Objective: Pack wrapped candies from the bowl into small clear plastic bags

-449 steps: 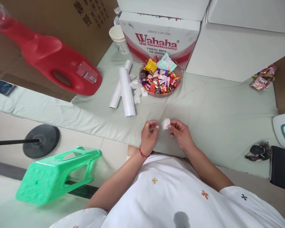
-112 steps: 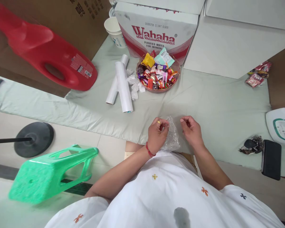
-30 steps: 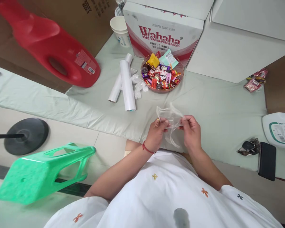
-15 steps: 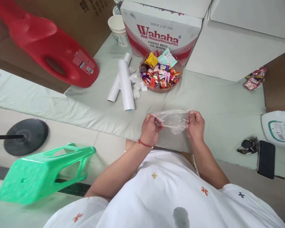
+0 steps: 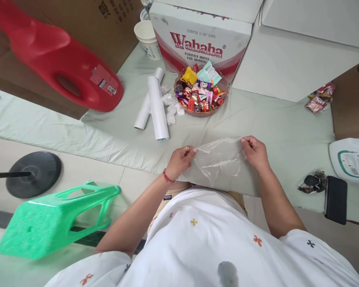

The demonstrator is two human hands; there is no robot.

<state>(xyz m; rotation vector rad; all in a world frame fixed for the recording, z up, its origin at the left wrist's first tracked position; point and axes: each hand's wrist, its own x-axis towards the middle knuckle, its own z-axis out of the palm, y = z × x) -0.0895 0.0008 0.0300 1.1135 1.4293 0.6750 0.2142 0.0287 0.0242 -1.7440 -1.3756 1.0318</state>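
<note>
A thin clear plastic bag (image 5: 218, 159) is stretched between my two hands, just above the cloth near the table's front edge. My left hand (image 5: 181, 159) pinches its left corner between thumb and fingers. At the opposite corner, my right hand (image 5: 254, 152) is closed in a similar pinch. The film hangs loose and wrinkled between them. Beyond the hands stands a glass bowl (image 5: 208, 113) heaped with wrapped sweets (image 5: 202, 91). Left of the bowl lie several crumpled bits of clear plastic (image 5: 171, 109) and two white rolls (image 5: 158, 111), one crossing the other.
Behind the bowl stands a Wahaba-style printed water carton (image 5: 197, 40), with paper cups (image 5: 148, 40) beside it. A red jug (image 5: 62, 67) is at left. On the right are keys (image 5: 312, 182), a phone (image 5: 335, 199), a white bottle (image 5: 353, 159) and snack packets (image 5: 318, 99). A green stool (image 5: 56, 219) is on the floor.
My hands have moved apart, the left one leftward and the right one rightward. The bunched plastic bag between them is now spread wider and hangs lower.
</note>
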